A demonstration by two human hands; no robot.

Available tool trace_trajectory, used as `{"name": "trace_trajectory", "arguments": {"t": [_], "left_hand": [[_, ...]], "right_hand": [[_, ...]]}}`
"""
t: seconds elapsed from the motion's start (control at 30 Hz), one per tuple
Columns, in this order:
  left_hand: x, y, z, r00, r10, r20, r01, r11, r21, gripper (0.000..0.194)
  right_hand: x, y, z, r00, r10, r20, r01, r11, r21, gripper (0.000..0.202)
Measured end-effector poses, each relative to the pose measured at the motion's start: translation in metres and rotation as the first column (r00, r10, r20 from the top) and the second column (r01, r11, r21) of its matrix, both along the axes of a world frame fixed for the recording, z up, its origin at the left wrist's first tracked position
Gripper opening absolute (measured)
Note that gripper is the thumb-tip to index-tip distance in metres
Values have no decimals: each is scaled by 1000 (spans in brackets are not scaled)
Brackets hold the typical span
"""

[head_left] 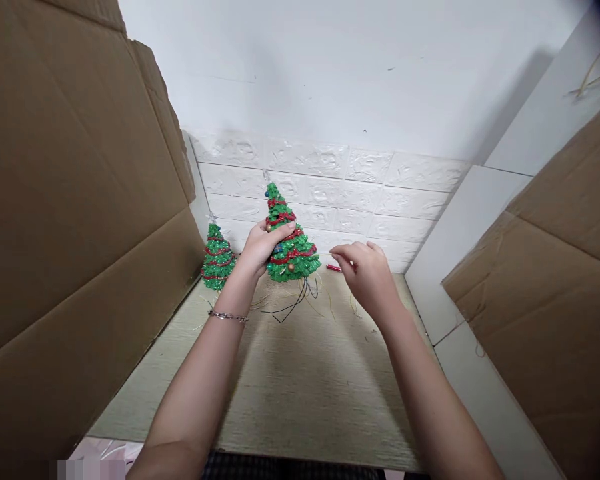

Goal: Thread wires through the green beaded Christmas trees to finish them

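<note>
A small green Christmas tree (294,252) with red garlands and a clear topper is held tilted above the table, its top leaning left. My left hand (269,245) grips it from the left, thumb across its front. My right hand (363,270), right of the tree, pinches the end of a thin yellow wire (325,254) that runs to the tree's lower right edge. Black wires (300,300) and yellow ones hang or lie below the tree's base. Behind my left wrist stands a second, similar tree (217,259) on the left.
The wooden table (310,393) has cardboard (80,200) along its left side and more cardboard (555,280) at the right. A red object (334,268) lies near the back, before a white brick-patterned wall (305,160). Loose wire pieces lie about.
</note>
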State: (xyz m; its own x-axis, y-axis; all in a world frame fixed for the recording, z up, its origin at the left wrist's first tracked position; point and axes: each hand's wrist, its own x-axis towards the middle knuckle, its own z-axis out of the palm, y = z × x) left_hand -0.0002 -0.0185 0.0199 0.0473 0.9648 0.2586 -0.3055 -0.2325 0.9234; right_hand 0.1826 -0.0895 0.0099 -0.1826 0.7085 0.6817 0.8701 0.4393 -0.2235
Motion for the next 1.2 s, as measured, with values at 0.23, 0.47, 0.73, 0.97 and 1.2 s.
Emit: {"name": "trace_trajectory", "arguments": {"t": [0.23, 0.47, 0.73, 0.97, 1.2], "left_hand": [[4, -4, 0, 999, -18, -51, 19, 1000, 19, 34], [-4, 0, 2, 999, 21, 26, -21, 1000, -13, 34], [-1, -2, 3, 998, -41, -42, 40, 999, -2, 34], [6, -5, 0, 995, -64, -80, 64, 998, -8, 33], [4, -5, 1, 995, -73, -63, 72, 997, -16, 35]], "right_hand": [[-6, -4, -4, 996, 73, 53, -66, 990, -125, 22], [14, -9, 9, 998, 41, -56, -52, 976, -211, 15], [13, 2, 5, 991, -57, 124, 62, 997, -35, 21], [-2, 2, -3, 971, -29, 238, 30, 1000, 0, 24], [-2, -6, 1, 990, 135, 50, -131, 988, -87, 20]]}}
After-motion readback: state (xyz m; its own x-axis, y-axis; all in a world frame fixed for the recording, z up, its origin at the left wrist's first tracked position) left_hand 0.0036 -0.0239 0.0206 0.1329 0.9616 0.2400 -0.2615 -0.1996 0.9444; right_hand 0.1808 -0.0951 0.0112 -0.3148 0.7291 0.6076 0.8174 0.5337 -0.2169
